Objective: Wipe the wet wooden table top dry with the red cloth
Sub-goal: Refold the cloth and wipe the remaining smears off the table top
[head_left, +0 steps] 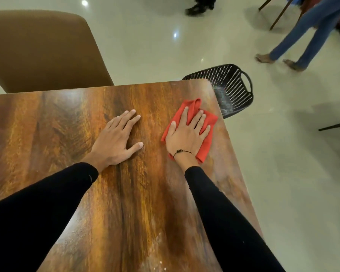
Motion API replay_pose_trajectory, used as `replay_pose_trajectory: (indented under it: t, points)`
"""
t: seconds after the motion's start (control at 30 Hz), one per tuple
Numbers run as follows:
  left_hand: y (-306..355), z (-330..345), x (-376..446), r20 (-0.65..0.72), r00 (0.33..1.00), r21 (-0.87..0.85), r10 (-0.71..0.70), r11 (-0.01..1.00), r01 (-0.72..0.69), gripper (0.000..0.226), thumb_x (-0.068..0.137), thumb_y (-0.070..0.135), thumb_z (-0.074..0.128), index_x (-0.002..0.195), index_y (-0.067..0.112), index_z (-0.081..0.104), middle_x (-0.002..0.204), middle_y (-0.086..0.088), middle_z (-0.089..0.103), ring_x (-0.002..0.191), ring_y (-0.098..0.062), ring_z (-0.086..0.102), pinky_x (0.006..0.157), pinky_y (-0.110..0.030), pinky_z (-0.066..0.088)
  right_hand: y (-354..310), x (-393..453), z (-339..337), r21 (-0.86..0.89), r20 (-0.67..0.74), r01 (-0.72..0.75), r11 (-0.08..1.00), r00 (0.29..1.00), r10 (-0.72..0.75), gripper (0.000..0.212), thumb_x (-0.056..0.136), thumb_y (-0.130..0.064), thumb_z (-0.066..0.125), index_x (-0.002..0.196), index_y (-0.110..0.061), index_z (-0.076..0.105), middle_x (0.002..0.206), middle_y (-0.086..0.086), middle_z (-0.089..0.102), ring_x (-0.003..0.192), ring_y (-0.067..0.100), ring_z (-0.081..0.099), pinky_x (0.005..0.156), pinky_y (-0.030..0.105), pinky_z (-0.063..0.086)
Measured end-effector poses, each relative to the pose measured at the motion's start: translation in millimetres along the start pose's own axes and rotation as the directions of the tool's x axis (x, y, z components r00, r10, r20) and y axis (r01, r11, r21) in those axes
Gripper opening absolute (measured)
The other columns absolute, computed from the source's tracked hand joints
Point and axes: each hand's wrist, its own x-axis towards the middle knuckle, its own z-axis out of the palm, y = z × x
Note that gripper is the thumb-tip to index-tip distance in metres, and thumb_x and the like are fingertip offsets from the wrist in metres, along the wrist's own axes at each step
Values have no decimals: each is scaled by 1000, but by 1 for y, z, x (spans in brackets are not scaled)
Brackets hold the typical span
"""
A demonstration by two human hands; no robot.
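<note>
1. Red cloth [208, 122]: crumpled, lying near the far right corner of the wooden table top [67, 134]
2. Right hand [186, 134]: fingers spread straight, pressing flat on the cloth
3. Left hand [114, 140]: fingers extended, palm resting on bare wood, holding nothing
4. Black basket [234, 85]: on the floor beyond the table corner

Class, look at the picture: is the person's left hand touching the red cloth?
Apart. The head view shows bare table top between the left hand and the red cloth.
</note>
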Motion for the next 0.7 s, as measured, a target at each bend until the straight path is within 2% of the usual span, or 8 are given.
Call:
replay_pose_trajectory:
  t: [0.17, 0.27, 0.33, 0.4, 0.5, 0.6, 0.63, 0.7]
  points:
    - [-2, -1, 0, -10, 1000, -3, 22, 1000, -22, 97, 101, 82, 27, 176, 22, 18, 185, -3, 14, 171, -25, 13, 139, -45, 9, -7, 62, -11, 11, 39, -63, 998, 997, 63, 75, 110, -57, 25, 177, -29, 8, 180, 29, -1, 169, 46, -6, 131, 72, -6]
    - [-3, 2, -1, -8, 1000, 5, 16, 1000, -16, 96, 102, 81, 30, 176, 22, 17, 185, -2, 13, 171, -24, 11, 138, -42, 5, -15, 113, -13, 6, 34, -67, 998, 997, 67, 73, 112, -52, 24, 178, -23, 8, 181, 26, -1, 170, 43, -4, 132, 71, -1]
    - [-7, 3, 1, -20, 1000, 11, 12, 1000, -12, 95, 102, 80, 34, 176, 23, 19, 184, -2, 14, 171, -23, 12, 137, -40, 4, -32, 125, -12, -2, 42, 78, 997, 996, -78, 72, 114, -49, 19, 177, -20, 5, 182, 22, 0, 170, 39, -2, 134, 67, 1]
    - [-7, 4, 1, -24, 1000, -1, 20, 1000, -20, 94, 101, 80, 36, 175, 23, 20, 184, -1, 16, 171, -23, 14, 136, -39, 5, -46, 121, -13, -28, 61, 318, 948, 947, -316, 70, 115, -49, 16, 177, -21, 3, 183, 18, 2, 171, 34, 1, 136, 62, 4]
    - [-8, 7, 2, -33, 999, -6, 16, 1000, -16, 96, 101, 81, 38, 175, 23, 20, 184, -1, 17, 170, -22, 15, 136, -39, 6, -49, 108, -16, -55, 128, 627, 777, 776, -618, 67, 116, -49, 17, 178, -26, 5, 184, 14, 8, 171, 28, 5, 138, 55, 5]
    - [-8, 9, 2, -30, 999, -14, 14, 1000, -14, 99, 100, 83, 38, 175, 22, 20, 184, -1, 17, 170, -22, 16, 136, -40, 8, -10, 97, -17, -46, 166, 805, 591, 590, -790, 65, 116, -51, 18, 177, -32, 8, 184, 9, 11, 171, 24, 6, 138, 51, 4]
    - [-8, 10, 2, -30, 999, -12, 14, 1000, -15, 99, 99, 83, 38, 175, 22, 20, 184, -2, 17, 170, -22, 16, 136, -40, 9, 7, 101, -18, -36, 163, 822, 568, 566, -808, 65, 116, -53, 19, 177, -35, 8, 184, 6, 10, 171, 23, 5, 138, 51, 4]
    - [-10, 9, 3, -35, 999, -14, 19, 1000, -19, 100, 99, 83, 38, 175, 21, 20, 184, -2, 18, 170, -23, 17, 136, -40, 9, 38, 111, -26, -29, 133, 748, 663, 661, -739, 65, 114, -55, 21, 176, -40, 9, 185, 5, 6, 172, 24, 4, 138, 55, 4]
